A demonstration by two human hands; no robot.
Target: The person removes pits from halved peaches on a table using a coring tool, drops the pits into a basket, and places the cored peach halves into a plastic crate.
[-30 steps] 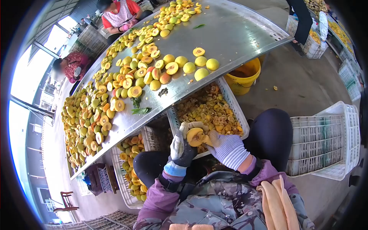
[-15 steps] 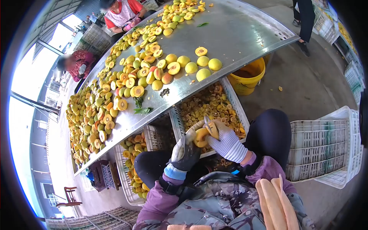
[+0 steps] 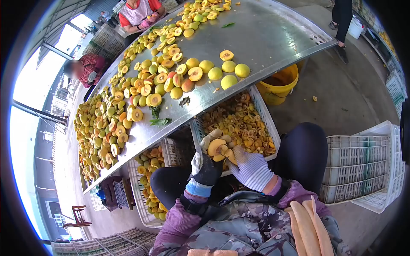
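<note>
In my left hand [image 3: 204, 160], gloved, a halved yellow peach [image 3: 216, 147] is gripped with its cut face up. My right hand [image 3: 252, 168], in a striped glove, is closed and presses against the peach's right side. Its fingers wrap a tan-handled pitting tool [image 3: 231, 157]; the metal head is hidden at the fruit. Both hands are above the near end of a white crate [image 3: 273, 132] filled with peach scraps and pits [image 3: 241, 123].
A steel table [image 3: 256, 51] bears many whole and halved peaches [image 3: 145, 89]. A yellow bucket [image 3: 277, 89] stands under its edge. Another peach crate [image 3: 136, 187] is by my left knee; stacked crates [image 3: 358, 166] stand right. Two people [image 3: 139, 15] [image 3: 87, 70] sit across the table.
The peach has turned so its cut face shows, and it sits slightly left. My right hand has lowered and rotated; the tool's metal head, visible before, is now out of sight.
</note>
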